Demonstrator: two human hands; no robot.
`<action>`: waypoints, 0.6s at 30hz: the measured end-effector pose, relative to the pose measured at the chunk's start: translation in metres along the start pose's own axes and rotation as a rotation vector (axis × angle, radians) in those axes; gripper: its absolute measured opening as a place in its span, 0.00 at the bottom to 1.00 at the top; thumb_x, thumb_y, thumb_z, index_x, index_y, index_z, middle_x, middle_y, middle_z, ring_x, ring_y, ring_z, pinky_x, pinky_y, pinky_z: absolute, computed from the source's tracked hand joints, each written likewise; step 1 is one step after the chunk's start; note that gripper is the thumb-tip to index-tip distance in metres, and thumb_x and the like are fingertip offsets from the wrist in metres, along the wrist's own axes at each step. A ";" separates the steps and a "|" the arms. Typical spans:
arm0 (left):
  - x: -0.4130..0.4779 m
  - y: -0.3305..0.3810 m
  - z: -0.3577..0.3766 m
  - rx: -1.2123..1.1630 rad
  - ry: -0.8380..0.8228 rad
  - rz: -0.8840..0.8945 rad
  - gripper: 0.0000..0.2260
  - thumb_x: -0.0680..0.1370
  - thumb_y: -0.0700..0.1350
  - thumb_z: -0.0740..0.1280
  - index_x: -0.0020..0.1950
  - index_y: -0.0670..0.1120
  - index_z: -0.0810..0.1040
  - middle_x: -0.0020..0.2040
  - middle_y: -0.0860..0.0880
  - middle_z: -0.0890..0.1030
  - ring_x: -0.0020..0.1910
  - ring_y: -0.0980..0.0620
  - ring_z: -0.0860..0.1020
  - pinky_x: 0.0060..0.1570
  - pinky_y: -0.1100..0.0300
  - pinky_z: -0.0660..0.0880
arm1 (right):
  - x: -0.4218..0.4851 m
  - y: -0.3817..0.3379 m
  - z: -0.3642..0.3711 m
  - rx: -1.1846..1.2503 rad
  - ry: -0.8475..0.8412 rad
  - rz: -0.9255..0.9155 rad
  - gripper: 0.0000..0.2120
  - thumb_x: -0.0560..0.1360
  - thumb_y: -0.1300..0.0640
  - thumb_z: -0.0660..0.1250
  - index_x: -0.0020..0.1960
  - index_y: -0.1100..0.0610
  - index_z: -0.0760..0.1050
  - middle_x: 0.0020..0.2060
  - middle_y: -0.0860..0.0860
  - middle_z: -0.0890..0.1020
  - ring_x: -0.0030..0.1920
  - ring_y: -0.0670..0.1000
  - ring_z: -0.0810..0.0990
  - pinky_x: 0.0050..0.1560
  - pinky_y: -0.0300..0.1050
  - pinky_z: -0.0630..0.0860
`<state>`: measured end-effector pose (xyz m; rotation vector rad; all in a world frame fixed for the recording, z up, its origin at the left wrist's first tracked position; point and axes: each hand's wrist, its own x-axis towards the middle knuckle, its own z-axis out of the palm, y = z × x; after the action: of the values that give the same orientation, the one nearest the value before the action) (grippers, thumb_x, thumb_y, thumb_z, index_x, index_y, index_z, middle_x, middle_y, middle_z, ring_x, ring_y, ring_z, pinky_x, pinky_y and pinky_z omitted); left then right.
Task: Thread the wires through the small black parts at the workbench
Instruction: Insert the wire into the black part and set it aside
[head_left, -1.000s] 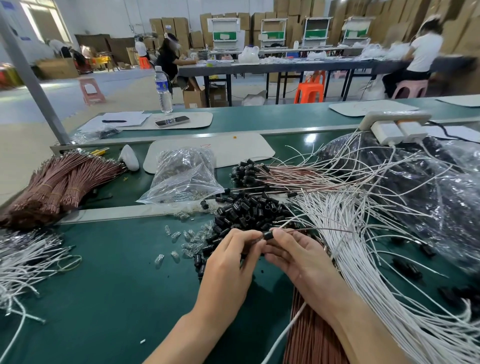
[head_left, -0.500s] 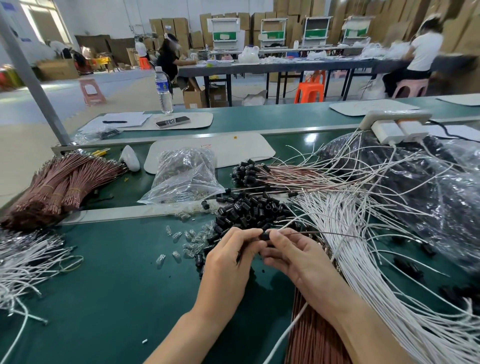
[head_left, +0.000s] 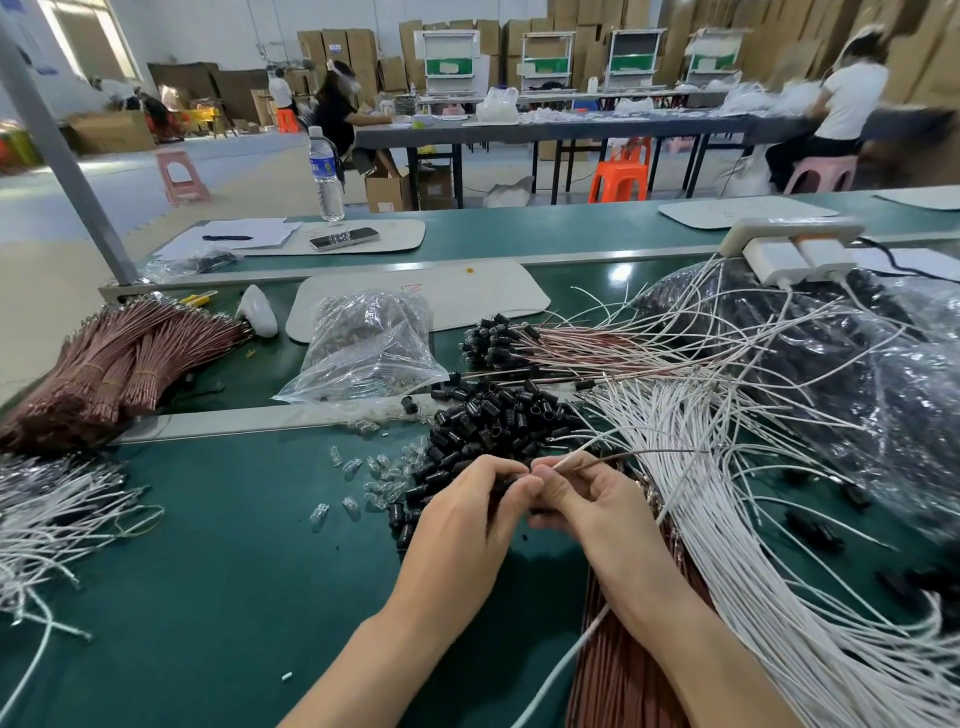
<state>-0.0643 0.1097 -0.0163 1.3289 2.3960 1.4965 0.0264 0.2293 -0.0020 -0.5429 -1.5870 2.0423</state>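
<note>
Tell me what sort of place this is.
Most likely a factory assembly floor for wiring work: a long green workbench heaped with white wires and small black parts, other workers seated at long tables behind, and stacked cardboard boxes at the back.

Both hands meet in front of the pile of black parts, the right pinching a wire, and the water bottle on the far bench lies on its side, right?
Not quite: the head view shows the water bottle standing upright on the far bench. The rest holds: left hand and right hand meet in front of the pile of black parts, the right pinching a wire.
</note>
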 end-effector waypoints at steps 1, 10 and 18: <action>0.000 0.000 0.000 -0.010 -0.015 -0.009 0.13 0.82 0.61 0.59 0.56 0.55 0.77 0.49 0.62 0.83 0.50 0.63 0.81 0.48 0.59 0.78 | 0.000 0.000 0.000 -0.020 0.011 -0.004 0.05 0.73 0.54 0.72 0.45 0.56 0.83 0.43 0.55 0.88 0.46 0.53 0.88 0.41 0.38 0.82; 0.002 -0.003 0.001 -0.013 -0.036 -0.018 0.16 0.82 0.62 0.54 0.55 0.55 0.76 0.47 0.58 0.83 0.49 0.54 0.80 0.48 0.50 0.77 | 0.002 0.004 0.002 -0.051 0.046 -0.031 0.05 0.80 0.62 0.66 0.50 0.63 0.79 0.42 0.56 0.88 0.44 0.53 0.88 0.42 0.39 0.82; 0.004 0.000 0.000 0.144 0.085 -0.074 0.21 0.79 0.69 0.49 0.51 0.56 0.72 0.34 0.57 0.76 0.44 0.63 0.74 0.42 0.65 0.66 | -0.002 0.002 -0.001 0.056 -0.036 -0.031 0.15 0.76 0.53 0.67 0.56 0.63 0.79 0.49 0.56 0.88 0.52 0.54 0.87 0.50 0.39 0.82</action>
<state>-0.0670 0.1121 -0.0142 1.2077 2.6206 1.4141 0.0279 0.2280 -0.0044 -0.4602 -1.5447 2.0775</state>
